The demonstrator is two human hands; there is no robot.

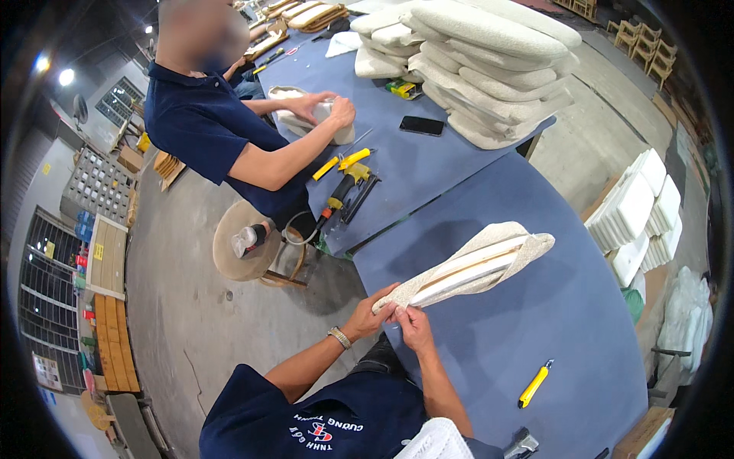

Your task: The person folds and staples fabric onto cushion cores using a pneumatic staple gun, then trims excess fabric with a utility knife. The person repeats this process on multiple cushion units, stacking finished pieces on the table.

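Observation:
Both my hands grip the near end of a long cushion panel (478,268) wrapped in beige textured fabric. Its white padding and a thin wood-coloured strip show along the open side, between the fabric edges. On the near left corner, my left hand (368,315) closes its fingers over the fabric. Just right of it, my right hand (414,329) pinches the fabric's lower edge. The far end of the panel extends over the blue-grey table (489,367). A yellow utility knife (535,384) lies on the table to the right of my right forearm.
Across the left table, a co-worker (206,130) handles another beige piece (287,96). Near them lie a yellow-black staple gun (348,191) and a black phone (421,125). Beige cushions (497,69) are stacked behind; white pads (634,206) stand right. A round stool (237,256) stands left.

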